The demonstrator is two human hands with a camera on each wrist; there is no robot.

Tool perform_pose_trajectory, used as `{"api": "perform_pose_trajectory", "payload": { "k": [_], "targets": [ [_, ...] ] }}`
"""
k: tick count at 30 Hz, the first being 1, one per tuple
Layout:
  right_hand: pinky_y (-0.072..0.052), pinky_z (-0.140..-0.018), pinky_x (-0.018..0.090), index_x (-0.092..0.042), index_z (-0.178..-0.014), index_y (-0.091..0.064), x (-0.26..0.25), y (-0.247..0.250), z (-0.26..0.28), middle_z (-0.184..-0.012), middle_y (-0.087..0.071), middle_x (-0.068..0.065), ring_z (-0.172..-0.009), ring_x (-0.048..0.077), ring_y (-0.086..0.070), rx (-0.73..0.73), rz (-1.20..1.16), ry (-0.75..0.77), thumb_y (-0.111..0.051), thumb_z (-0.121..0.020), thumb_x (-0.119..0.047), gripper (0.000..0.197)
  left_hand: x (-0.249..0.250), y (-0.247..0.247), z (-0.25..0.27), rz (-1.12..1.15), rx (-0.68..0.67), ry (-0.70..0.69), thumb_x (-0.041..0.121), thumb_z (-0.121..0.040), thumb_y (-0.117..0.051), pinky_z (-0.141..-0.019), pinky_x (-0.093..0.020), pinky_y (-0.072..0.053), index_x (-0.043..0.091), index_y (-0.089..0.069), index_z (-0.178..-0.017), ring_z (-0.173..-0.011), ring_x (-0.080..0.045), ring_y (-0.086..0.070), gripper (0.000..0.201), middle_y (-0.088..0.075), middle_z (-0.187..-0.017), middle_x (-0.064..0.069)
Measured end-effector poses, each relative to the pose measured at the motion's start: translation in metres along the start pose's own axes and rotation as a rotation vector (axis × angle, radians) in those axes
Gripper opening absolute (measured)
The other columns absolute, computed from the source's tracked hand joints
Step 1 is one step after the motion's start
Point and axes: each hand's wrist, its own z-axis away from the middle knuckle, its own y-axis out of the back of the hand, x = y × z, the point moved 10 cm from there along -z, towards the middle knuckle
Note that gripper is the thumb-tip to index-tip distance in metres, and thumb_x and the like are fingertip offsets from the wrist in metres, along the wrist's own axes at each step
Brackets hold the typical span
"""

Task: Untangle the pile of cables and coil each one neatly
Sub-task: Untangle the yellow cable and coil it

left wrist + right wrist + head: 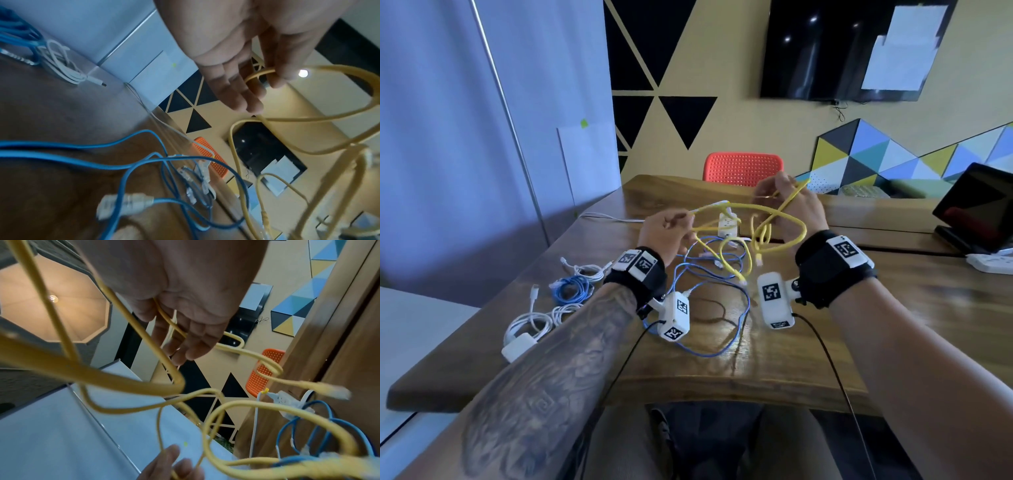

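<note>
Table [808, 342]: wood, brown, visible grain, a glossy finish that threw back light near the front edge. Yellow cable [787, 219]: smooth matt plastic jacket, with clear plastic plugs at the ends (best seen from the right wrist). Blue cable [709, 277]: same smooth jacket, slightly shinier. White charger cables [534, 318]: smooth plastic, glossy white brick. Wrist bands [825, 270]: black matt cloth carrying white matt plastic housings. Chair [743, 168]: orange perforated plastic. Wall screen [825, 48]: glossy black, with paper sheets stuck over it.
</note>
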Motion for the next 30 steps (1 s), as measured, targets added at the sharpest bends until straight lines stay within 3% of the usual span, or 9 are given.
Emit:
{"api": "perform_pose_trajectory", "payload": {
  "k": [5, 9, 11, 14, 17, 19, 23, 28, 30],
  "targets": [
    [-0.048, -0.071, 0.029, -0.021, -0.086, -0.069, -0.013, 0.022, 0.003, -0.096, -0.069, -0.002, -0.089, 0.014, -0.062, 0.12, 0.168, 0.123, -0.047, -0.107, -0.026, 0.031, 0.029, 0.034, -0.01, 0.129, 0.166, -0.051, 0.013, -0.094, -0.066, -0.065, -0.031, -0.059, 0.02, -0.071, -0.094, -0.077, -0.011, -0.068, 0.008, -0.072, -0.083, -0.002],
    [-0.047, -0.073, 0.028, -0.022, -0.089, -0.071, -0.005, 0.025, 0.006, -0.089, -0.064, -0.002, -0.082, 0.012, -0.055, 0.131, 0.33, 0.132, -0.054, -0.103, -0.027, 0.022, 0.058, 0.043, -0.011, -0.123, 0.174, -0.197, 0.01, -0.09, -0.07, -0.079, -0.025, -0.057, 0.019, -0.076, -0.099, -0.073, -0.002, -0.066, 0.014, -0.073, -0.093, -0.001],
    [-0.047, -0.077, 0.032, -0.022, -0.093, -0.072, -0.001, 0.027, 0.006, -0.079, -0.062, -0.006, -0.076, 0.013, -0.054, 0.15, 0.418, 0.123, -0.058, -0.1, -0.031, 0.017, 0.068, 0.037, -0.011, -0.245, 0.115, -0.269, 0.006, -0.088, -0.071, -0.091, -0.024, -0.054, 0.013, -0.076, -0.101, -0.086, 0.008, -0.064, 0.015, -0.072, -0.105, -0.001],
    [-0.043, -0.07, 0.018, -0.021, -0.098, -0.068, -0.001, 0.027, 0.011, -0.081, -0.061, -0.008, -0.073, 0.008, -0.053, 0.159, 0.499, 0.13, -0.059, -0.101, -0.03, 0.012, 0.079, 0.03, -0.011, -0.404, 0.067, -0.349, 0.01, -0.088, -0.072, -0.102, -0.02, -0.044, 0.011, -0.078, -0.101, -0.104, 0.02, -0.052, 0.015, -0.067, -0.108, 0.007],
    [-0.037, -0.056, 0.005, -0.023, -0.096, -0.067, 0.004, 0.02, 0.017, -0.081, -0.061, -0.012, -0.073, 0.005, -0.054, 0.116, 0.574, 0.118, -0.063, -0.098, -0.033, 0.011, 0.086, 0.035, -0.012, -0.354, 0.097, -0.342, 0.017, -0.089, -0.071, -0.082, -0.018, -0.052, 0.017, -0.077, -0.104, -0.086, 0.002, -0.065, 0.016, -0.071, -0.094, 0.008],
    [-0.041, -0.063, 0.007, -0.023, -0.105, -0.069, 0.015, 0.007, 0.019, -0.09, -0.066, -0.012, -0.082, 0.007, -0.061, 0.024, 0.602, 0.069, -0.068, -0.094, -0.045, 0.025, 0.087, 0.032, -0.013, -0.207, 0.077, -0.282, 0.017, -0.091, -0.07, -0.074, -0.028, -0.059, 0.015, -0.075, -0.109, -0.08, -0.003, -0.07, 0.019, -0.074, -0.091, 0.003],
    [-0.043, -0.073, 0.018, -0.03, -0.135, -0.052, 0.043, -0.026, 0.018, -0.108, -0.067, -0.008, -0.1, 0.012, -0.065, -0.261, 0.817, -0.019, -0.075, -0.081, -0.061, 0.067, 0.092, 0.008, -0.007, -0.004, -0.05, -0.221, 0.009, -0.092, -0.068, -0.078, -0.044, -0.061, 0.019, -0.073, -0.097, -0.094, -0.019, -0.073, 0.013, -0.076, -0.093, -0.006],
    [-0.058, -0.079, 0.04, -0.015, -0.092, -0.073, 0.052, -0.033, 0.006, -0.074, -0.073, -0.001, -0.068, 0.018, -0.068, -0.257, 0.887, 0.038, -0.066, -0.093, -0.024, 0.011, 0.1, -0.014, 0.004, 0.172, -0.179, -0.168, 0.005, -0.092, -0.067, -0.083, -0.045, -0.06, 0.017, -0.073, -0.093, -0.098, -0.022, -0.07, 0.014, -0.074, -0.098, -0.013],
    [-0.056, -0.075, 0.039, -0.011, -0.08, -0.072, 0.053, -0.026, 0.003, -0.068, -0.072, 0.002, -0.063, 0.02, -0.064, -0.209, 0.832, -0.003, -0.057, -0.098, -0.021, 0.026, 0.102, -0.012, 0.005, 0.143, -0.157, -0.186, 0.007, -0.092, -0.068, -0.083, -0.042, -0.06, 0.017, -0.072, -0.104, -0.098, -0.016, -0.07, 0.016, -0.072, -0.108, -0.012]
  ]
}}
